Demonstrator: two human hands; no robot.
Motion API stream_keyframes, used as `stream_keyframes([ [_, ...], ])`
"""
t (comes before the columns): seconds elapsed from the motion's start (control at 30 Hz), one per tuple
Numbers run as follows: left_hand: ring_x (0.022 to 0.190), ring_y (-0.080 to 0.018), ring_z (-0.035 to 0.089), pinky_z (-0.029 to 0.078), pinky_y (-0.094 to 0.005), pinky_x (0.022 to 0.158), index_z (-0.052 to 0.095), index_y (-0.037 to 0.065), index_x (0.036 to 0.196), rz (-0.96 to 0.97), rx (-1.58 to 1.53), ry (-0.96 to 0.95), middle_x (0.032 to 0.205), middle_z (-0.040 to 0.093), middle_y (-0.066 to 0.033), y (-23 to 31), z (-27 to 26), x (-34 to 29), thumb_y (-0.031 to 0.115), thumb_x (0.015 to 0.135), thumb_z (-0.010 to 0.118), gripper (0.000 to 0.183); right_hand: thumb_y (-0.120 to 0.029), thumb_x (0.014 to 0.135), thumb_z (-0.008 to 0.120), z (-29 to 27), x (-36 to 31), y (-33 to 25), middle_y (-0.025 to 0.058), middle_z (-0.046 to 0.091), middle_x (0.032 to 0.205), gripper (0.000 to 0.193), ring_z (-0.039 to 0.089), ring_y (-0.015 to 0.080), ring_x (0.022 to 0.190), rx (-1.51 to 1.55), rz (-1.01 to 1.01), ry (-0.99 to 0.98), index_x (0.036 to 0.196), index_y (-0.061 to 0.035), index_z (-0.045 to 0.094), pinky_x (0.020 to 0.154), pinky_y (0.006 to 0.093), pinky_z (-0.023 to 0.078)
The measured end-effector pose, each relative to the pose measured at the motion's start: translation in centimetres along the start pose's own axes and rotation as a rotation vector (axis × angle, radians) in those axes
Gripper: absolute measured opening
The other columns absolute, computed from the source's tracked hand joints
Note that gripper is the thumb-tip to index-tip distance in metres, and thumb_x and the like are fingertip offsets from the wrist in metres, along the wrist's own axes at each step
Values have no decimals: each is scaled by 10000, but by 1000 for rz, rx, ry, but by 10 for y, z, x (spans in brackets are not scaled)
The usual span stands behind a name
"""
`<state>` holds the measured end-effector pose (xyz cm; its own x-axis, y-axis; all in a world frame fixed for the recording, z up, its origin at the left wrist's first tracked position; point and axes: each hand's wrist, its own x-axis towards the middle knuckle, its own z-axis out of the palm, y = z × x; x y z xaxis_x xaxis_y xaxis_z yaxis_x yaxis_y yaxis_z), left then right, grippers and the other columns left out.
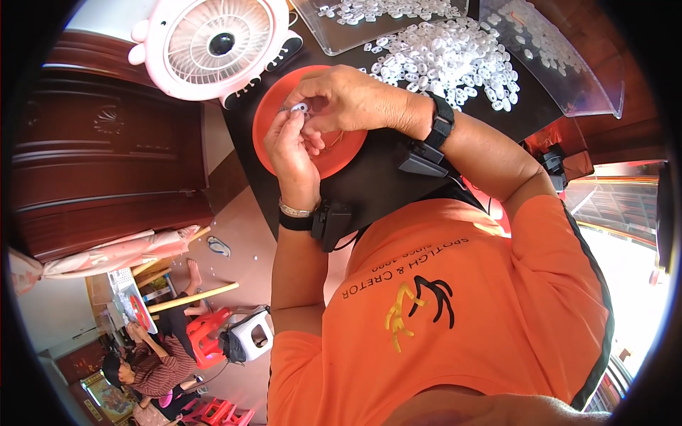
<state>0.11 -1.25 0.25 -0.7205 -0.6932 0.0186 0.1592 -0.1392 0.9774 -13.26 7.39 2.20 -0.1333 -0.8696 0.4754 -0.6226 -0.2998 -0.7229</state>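
Note:
Above a round orange-red basin (266,117), both of my hands meet at the fingertips around a small white plastic piece (301,108) with a hole in it. My left hand (293,153) is closed, pinching the piece from below with thumb and fingers. From the upper right, my right hand (348,98) bends over it, its fingers closed at the same piece and partly hiding it. Thin brownish strands (334,140) show in the basin under the hands.
A heap of small white pieces (455,60) covers the far right of the dark table (376,167). Clear plastic trays (597,85) with more pieces stand behind and beside it. A pink fan (222,44) stands at the far left. Another person (160,366) sits at lower left near red stools (206,337).

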Motion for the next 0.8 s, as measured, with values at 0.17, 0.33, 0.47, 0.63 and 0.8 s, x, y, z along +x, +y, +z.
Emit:
stream_keyframes([
  [0.17, 508, -95, 523, 380, -206, 471, 588, 11, 860, -3, 1, 24, 660, 598, -50, 1, 4, -3, 210, 903, 481, 230, -90, 725, 710, 9, -3, 4, 126, 632, 873, 332, 635, 293, 796, -217, -64, 78, 1041, -45, 619, 696, 359, 526],
  [0.33, 518, -122, 547, 397, -218, 480, 580, -5, 833, 46, -70, 33, 660, 605, -68, -2, 3, -1, 193, 894, 472, 234, -106, 740, 707, 9, -4, 4, 126, 639, 791, 267, 640, 300, 750, -219, -89, 102, 987, -48, 624, 653, 361, 519],
  [0.47, 503, -129, 542, 399, -221, 480, 578, -4, 789, 81, -41, 41, 639, 596, -68, 0, 3, -3, 178, 880, 479, 226, -124, 759, 692, 11, -4, 1, 110, 634, 717, 210, 644, 294, 695, -216, -106, 122, 945, -56, 622, 614, 358, 520],
  [0.63, 485, -129, 530, 399, -224, 470, 579, -9, 772, 109, -32, 43, 621, 589, -72, -1, 2, -4, 172, 872, 483, 228, -127, 782, 665, 15, -5, -2, 103, 631, 705, 178, 643, 289, 678, -230, -100, 128, 937, -53, 617, 601, 354, 520],
  [0.8, 475, -132, 520, 400, -227, 463, 577, -15, 774, 117, -49, 67, 618, 588, -80, 1, 5, -6, 166, 868, 485, 224, -124, 790, 647, 16, -4, -1, 99, 626, 695, 165, 641, 287, 673, -330, -148, 118, 935, -51, 614, 601, 351, 520],
])
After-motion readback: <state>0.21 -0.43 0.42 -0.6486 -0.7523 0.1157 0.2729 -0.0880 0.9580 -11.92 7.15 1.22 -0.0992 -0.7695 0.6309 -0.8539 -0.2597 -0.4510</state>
